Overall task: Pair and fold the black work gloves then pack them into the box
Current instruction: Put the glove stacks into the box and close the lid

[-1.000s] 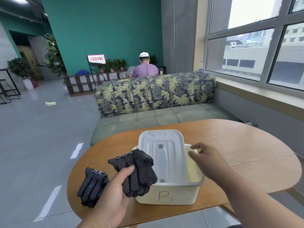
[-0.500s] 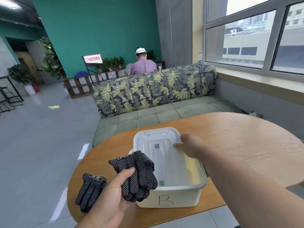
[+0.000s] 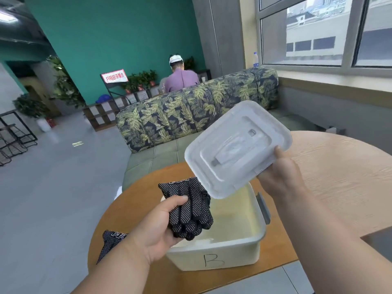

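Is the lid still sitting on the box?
Apart. The head view shows the right hand holding the lid tilted in the air, with the open box and its bare inside plainly visible below it.

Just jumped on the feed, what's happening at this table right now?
A person is packing black work gloves into a cream box marked B on the round wooden table. The right hand holds the white lid lifted and tilted above the open box. The left hand grips a folded glove bundle over the box's near left corner, not yet dropped in. Another glove lies on the table to the left, partly hidden by the left wrist.
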Available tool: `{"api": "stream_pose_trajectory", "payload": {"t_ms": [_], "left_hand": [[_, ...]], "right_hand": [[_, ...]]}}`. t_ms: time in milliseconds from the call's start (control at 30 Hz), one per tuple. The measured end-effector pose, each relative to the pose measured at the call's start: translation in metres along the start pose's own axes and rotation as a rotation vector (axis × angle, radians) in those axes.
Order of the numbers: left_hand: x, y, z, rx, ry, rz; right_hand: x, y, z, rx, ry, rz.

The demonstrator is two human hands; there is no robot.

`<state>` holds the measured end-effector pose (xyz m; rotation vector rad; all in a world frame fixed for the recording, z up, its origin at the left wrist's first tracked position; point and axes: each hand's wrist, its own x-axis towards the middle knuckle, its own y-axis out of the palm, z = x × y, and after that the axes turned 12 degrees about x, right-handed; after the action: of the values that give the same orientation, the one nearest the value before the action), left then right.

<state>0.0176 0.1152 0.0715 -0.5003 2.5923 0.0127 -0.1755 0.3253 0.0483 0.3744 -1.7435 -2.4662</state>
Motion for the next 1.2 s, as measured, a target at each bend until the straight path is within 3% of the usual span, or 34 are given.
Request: {"api": "stream_pose_trajectory", "payload": {"t_ms": [100,200,400,533,1033,1200], "left_hand": [[0.022,0.016,-0.001,0.041,-0.105,0.025],[0.045,0.034,0.003,0.143,-0.22,0.078],[0.086,0.067,0.017,0.26,-0.321,0.235],[0.104,0.077,0.026,0.29,-0.373,0.256],[0.124,0.081,0.038,0.294,-0.372,0.224],[0.125,0.082,0.042,0.399,-0.381,0.181]], "right_hand": [[0.007,-0.004,0.004,0.181,0.006,-0.046],[0.011,-0.015,0.006,0.298,0.039,0.008],[0.011,-0.025,0.005,0.356,0.053,0.054],[0.012,-0.023,0.006,0.342,0.03,0.055],[0.018,-0.031,-0.012,0.26,0.119,0.064],[0.016,-0.031,-0.016,0.232,0.116,0.062]]}}
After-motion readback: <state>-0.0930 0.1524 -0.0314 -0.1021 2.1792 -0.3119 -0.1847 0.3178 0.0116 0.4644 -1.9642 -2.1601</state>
